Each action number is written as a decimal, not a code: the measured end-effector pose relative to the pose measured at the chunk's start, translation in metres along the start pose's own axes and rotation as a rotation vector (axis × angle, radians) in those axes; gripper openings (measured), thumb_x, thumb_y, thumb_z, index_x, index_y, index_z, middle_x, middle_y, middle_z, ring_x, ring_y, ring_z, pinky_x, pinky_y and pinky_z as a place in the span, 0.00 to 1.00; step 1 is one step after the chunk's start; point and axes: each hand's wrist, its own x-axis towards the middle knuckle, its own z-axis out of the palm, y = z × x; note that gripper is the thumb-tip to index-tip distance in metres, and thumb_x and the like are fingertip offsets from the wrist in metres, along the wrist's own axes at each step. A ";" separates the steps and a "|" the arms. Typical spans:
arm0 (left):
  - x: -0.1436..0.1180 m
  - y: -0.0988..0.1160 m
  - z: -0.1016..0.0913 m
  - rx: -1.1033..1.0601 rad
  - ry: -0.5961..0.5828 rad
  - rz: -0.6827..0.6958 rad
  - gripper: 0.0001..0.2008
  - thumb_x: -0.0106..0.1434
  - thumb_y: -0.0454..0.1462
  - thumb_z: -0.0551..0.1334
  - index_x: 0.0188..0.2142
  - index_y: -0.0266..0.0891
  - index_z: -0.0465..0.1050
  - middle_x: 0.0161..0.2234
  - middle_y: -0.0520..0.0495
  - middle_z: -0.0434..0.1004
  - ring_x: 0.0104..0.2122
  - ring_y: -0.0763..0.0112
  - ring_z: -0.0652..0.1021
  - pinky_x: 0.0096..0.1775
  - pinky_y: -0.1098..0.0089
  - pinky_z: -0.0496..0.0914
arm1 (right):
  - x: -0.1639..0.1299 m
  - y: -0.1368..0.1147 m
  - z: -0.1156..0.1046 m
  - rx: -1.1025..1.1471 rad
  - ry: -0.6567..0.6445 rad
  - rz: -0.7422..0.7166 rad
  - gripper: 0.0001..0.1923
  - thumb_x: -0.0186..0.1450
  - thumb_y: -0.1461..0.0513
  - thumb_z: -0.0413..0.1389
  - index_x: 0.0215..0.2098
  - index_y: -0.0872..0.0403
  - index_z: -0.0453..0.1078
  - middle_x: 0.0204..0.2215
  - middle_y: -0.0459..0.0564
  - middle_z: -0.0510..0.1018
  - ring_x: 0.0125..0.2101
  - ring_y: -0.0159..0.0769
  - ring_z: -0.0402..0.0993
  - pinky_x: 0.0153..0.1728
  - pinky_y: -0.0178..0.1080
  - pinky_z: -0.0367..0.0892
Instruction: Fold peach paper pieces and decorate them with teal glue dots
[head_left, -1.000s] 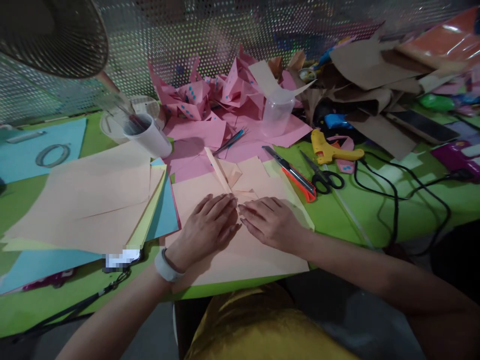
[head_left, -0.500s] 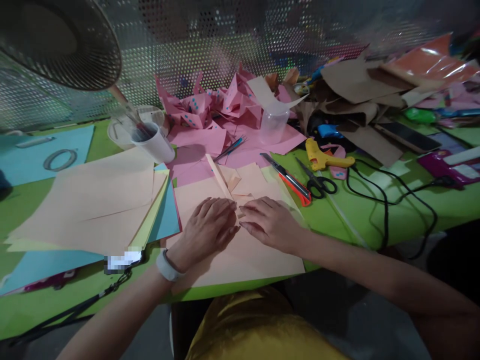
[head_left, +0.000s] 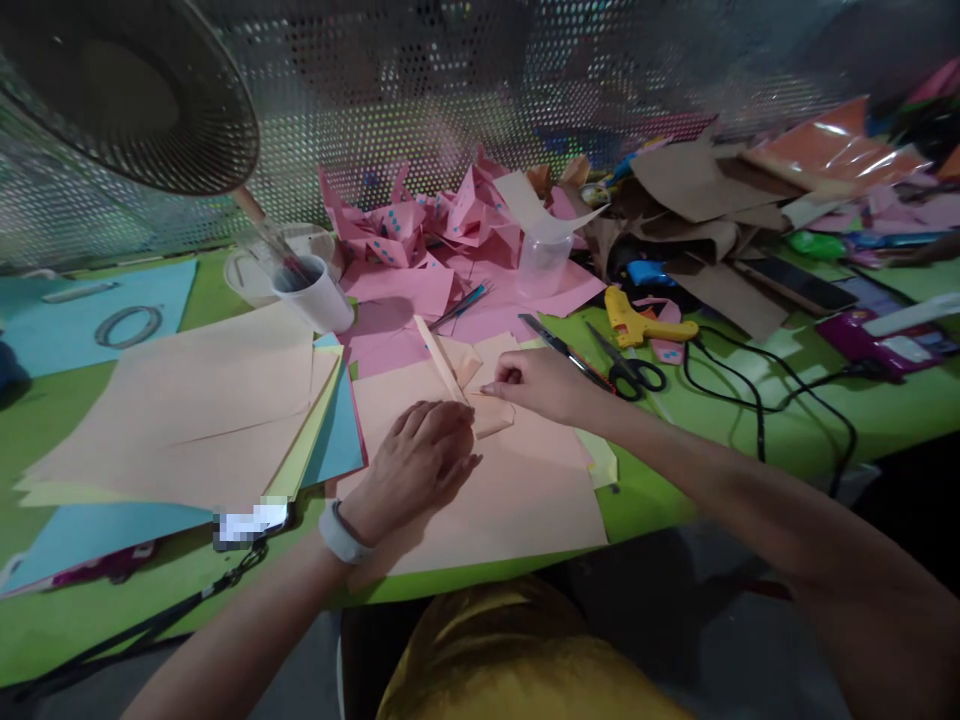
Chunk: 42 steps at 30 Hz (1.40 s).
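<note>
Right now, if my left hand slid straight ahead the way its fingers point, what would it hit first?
Probably the folded peach paper piece just past the left hand, whose fingertips seem to touch its edge already; the right hand comes after. Depth is uncertain.

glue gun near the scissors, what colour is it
Yellow: the glue gun shows best in the head view, lying beside the scissors.
</note>
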 end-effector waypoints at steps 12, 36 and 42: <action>-0.002 -0.001 0.000 -0.010 -0.011 -0.027 0.14 0.71 0.44 0.55 0.50 0.42 0.72 0.57 0.43 0.69 0.55 0.57 0.69 0.59 0.53 0.65 | 0.025 -0.007 0.013 0.083 -0.025 -0.048 0.13 0.62 0.56 0.60 0.23 0.54 0.72 0.21 0.44 0.76 0.23 0.29 0.66 0.25 0.34 0.52; -0.002 0.000 0.000 -0.005 -0.001 -0.012 0.14 0.70 0.43 0.55 0.50 0.43 0.73 0.57 0.42 0.69 0.55 0.55 0.70 0.57 0.51 0.67 | 0.028 -0.001 0.007 0.164 0.038 -0.051 0.14 0.62 0.55 0.61 0.23 0.55 0.71 0.19 0.44 0.73 0.22 0.29 0.66 0.25 0.34 0.54; -0.003 -0.002 0.004 -0.018 0.026 -0.028 0.20 0.70 0.45 0.56 0.58 0.40 0.68 0.56 0.41 0.69 0.56 0.56 0.69 0.57 0.53 0.67 | 0.023 0.003 0.020 0.060 -0.019 -0.013 0.14 0.58 0.54 0.64 0.22 0.54 0.70 0.21 0.44 0.75 0.24 0.31 0.67 0.25 0.35 0.53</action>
